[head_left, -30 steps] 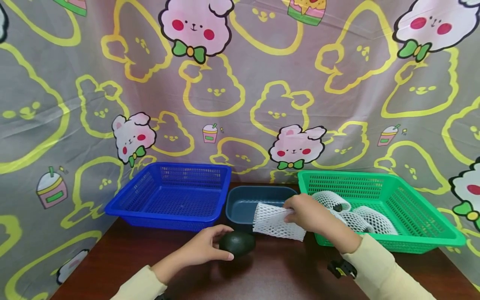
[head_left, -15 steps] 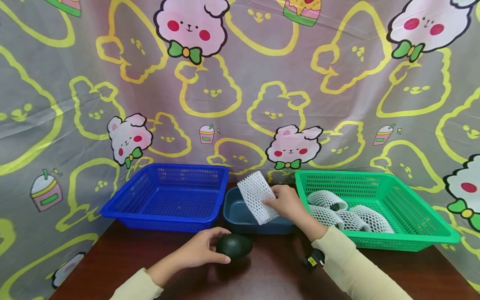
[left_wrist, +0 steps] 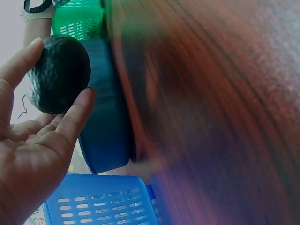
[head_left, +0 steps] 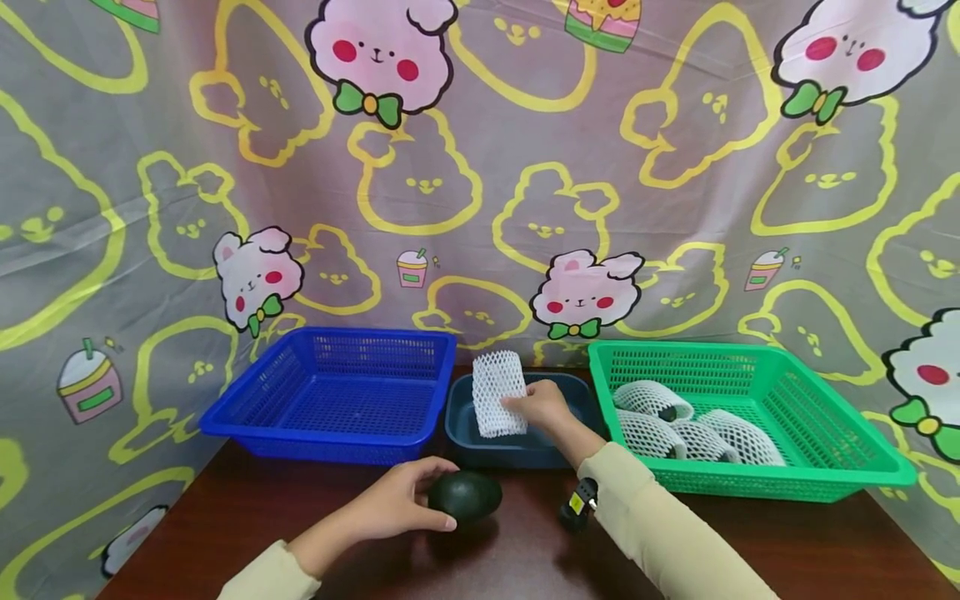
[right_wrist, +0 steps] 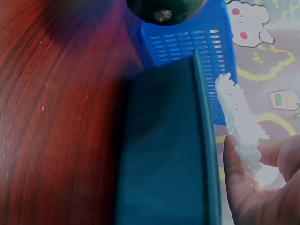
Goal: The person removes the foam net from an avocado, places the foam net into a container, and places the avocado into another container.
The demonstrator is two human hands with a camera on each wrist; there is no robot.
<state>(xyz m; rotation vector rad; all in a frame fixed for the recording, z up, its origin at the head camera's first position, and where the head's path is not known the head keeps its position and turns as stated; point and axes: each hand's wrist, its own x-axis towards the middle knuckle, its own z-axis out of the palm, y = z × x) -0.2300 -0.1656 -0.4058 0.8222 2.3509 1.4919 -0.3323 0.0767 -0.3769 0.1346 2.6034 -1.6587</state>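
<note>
A dark green avocado (head_left: pixel 467 497) is gripped between the thumb and fingers of my left hand (head_left: pixel 405 498), above the front of the table. In the left wrist view the avocado (left_wrist: pixel 61 75) stands clear against the teal tub. My right hand (head_left: pixel 542 403) pinches a flattened white foam net sleeve (head_left: pixel 498 393) by its right side and holds it upright over the teal tub (head_left: pixel 480 454). The right wrist view shows the foam net sleeve (right_wrist: pixel 241 122) edge-on between thumb and fingers.
A blue basket (head_left: pixel 330 446) stands to the left of the tub. On the right is a green basket (head_left: pixel 810 486) with several net-sleeved fruits (head_left: pixel 738 437) in its left part. A patterned curtain (head_left: pixel 480 208) hangs behind the dark wooden table (head_left: pixel 525 558).
My right hand has moved left and up from beside the green basket, bringing the foam net sleeve over the tub and turning it upright. My left hand keeps its hold on the avocado.
</note>
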